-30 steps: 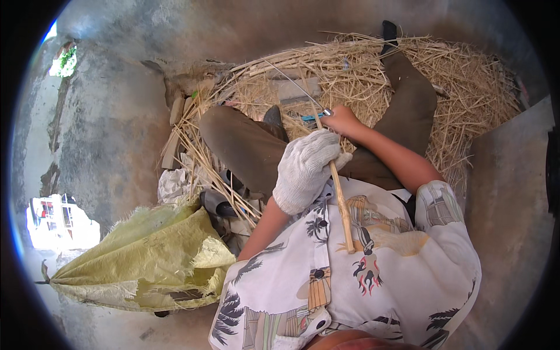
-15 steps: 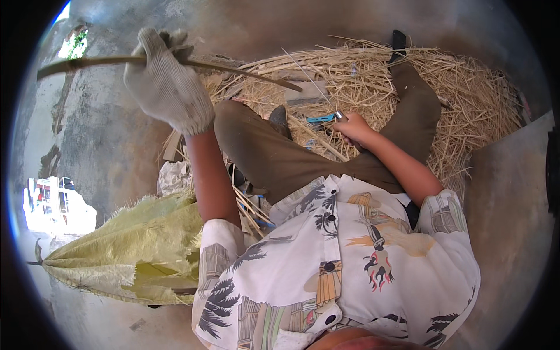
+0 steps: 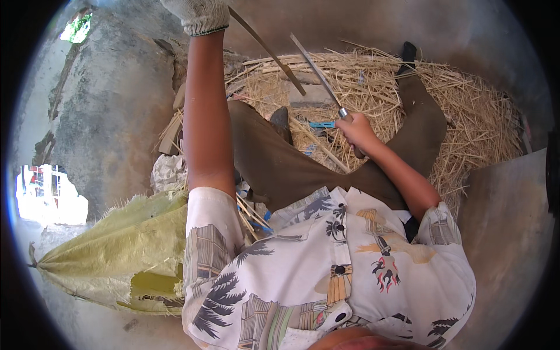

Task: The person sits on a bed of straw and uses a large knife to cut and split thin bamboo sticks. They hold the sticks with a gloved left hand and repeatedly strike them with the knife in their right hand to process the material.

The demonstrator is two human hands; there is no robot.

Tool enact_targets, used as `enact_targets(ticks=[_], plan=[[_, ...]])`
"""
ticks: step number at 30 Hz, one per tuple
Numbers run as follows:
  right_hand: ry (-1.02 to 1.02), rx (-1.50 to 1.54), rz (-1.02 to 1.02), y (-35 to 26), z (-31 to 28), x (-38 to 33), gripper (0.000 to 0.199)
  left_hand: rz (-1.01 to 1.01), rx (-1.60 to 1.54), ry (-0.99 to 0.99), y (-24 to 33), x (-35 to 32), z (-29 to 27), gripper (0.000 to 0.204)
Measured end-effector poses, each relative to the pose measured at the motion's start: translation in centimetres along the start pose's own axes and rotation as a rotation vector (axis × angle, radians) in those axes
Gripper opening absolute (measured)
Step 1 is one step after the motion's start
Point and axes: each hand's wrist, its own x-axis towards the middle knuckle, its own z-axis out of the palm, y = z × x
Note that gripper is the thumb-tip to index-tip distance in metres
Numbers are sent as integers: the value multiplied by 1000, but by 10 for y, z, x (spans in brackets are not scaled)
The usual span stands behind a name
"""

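Note:
My left hand [image 3: 199, 14], in a white knitted glove, is raised at the upper edge, which cuts off its fingers. A long thin bamboo strip [image 3: 262, 44] runs from this hand down to the right, its end in front of a grey block [image 3: 309, 96]. Closed around a dark handle, my right hand [image 3: 357, 133] holds a long-bladed knife [image 3: 317, 71] above my lap. The blade points up and to the left, apart from the strip. Just left of the right hand is a flat blue object [image 3: 322, 124] whose kind I cannot make out.
Pale shavings and split strips [image 3: 466, 116] heap over the floor around my outstretched legs [image 3: 417, 111]. A torn yellow-green woven sack [image 3: 116, 251] lies at my left, with a crumpled pale bag [image 3: 169, 173] beyond it. Grey walls [image 3: 128, 105] stand close by.
My left hand has moved up and away with the bamboo strip, which now slants more steeply. The knife blade has turned to show its broad side; the right hand has shifted slightly.

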Motion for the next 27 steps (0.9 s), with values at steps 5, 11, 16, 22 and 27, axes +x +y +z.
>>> enact_targets(ticks=[5, 11, 16, 22, 27], plan=[[265, 253, -447, -64, 6, 21, 28, -64, -88, -100, -20, 22, 9, 43], [198, -45, -267, 15, 66, 54, 32, -84, -88, -118, -35, 32, 26, 43], [-96, 42, 51, -6, 61, 51, 21, -164, -104, -113, -29, 36, 20, 42], [-518, 556, 380, -13, 42, 43, 30, -188, -123, -190, -28, 24, 27, 42], [-1011, 1227, 402, 2, 36, 45, 27, -182, -102, -141, -34, 25, 36, 44]])
